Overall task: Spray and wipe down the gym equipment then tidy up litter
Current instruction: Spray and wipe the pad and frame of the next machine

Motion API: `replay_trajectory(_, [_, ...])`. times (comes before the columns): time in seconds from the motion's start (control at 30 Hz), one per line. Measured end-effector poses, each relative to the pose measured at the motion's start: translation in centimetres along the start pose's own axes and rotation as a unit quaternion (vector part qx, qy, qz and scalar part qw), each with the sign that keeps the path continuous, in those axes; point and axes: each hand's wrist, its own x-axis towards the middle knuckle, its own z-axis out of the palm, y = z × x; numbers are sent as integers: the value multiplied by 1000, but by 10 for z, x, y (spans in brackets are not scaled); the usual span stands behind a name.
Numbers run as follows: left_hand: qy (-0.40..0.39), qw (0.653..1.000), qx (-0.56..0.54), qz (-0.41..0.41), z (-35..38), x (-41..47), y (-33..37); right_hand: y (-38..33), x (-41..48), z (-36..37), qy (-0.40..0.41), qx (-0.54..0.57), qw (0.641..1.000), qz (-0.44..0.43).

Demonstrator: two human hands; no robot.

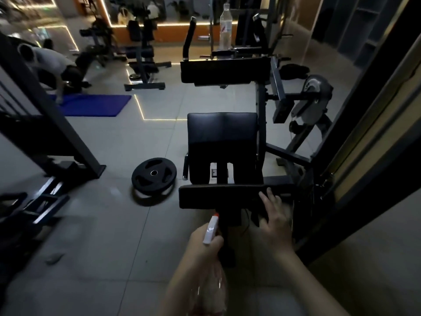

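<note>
We note the left hand (201, 246) gripping the spray bottle (210, 229), nozzle aimed forward. The near pad (216, 197) lies crosswise just beyond it. The right hand (275, 217) is nearer, its fingers spread on the pad's right end.

Pretty dim in here tbh. Grey tiled floor (114, 144) with thin LED strips (159, 119) set into it, and warm strip light (177, 23) along the orange back wall (173, 34). Blue mat (91, 104) off to the left, black weight plate (154, 177) on the tiles, weight benches (142, 58) further back, open shelving (364, 30) on the right.
</note>
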Motion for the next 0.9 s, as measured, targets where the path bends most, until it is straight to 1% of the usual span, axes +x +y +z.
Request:
replay_trajectory(0.1, [-2, 1000, 20, 4, 15, 1, 6, 9, -1, -3, 14, 66, 998, -4])
replay_trajectory(0.27, [-24, 997, 45, 51, 35, 5, 20, 17, -3, -13, 46, 175, 983, 34])
replay_trajectory(0.4, [-18, 997, 40, 63, 44, 4, 25, 24, 2, -25, 79, 197, 976, 39])
replay_trajectory(0.47, [-10, 997, 37, 63, 42, 0, 20, 24, 11, -25, 81, 165, 983, 17])
replay_trajectory(0.5, [-3, 998, 37, 59, 37, -2, 16, 23, 17, -20, 56, 131, 990, 1])
replay_trajectory(0.57, [-3, 998, 41, 52, 30, -6, 9, 26, 25, -10, -10, -6, 999, -41])
replay_trajectory(0.6, [-6, 998, 45, 50, 26, -8, 5, 30, 27, -4, -24, -76, 995, -65])
replay_trajectory(0.63, [-9, 998, 49, 50, 23, -11, 0, 34, 29, 1, -22, -124, 988, -87])
replay_trajectory(0.73, [7, 998, 53, 43, 12, -17, -10, 38, 31, 15, 3, -196, 971, -138])
replay_trajectory(0.83, [34, 998, 52, 31, -1, -17, -17, 25, 31, 34, 26, -238, 950, -200])
replay_trajectory(0.9, [53, 997, 48, 24, -8, -18, -20, 16, 33, 43, 26, -252, 941, -222])
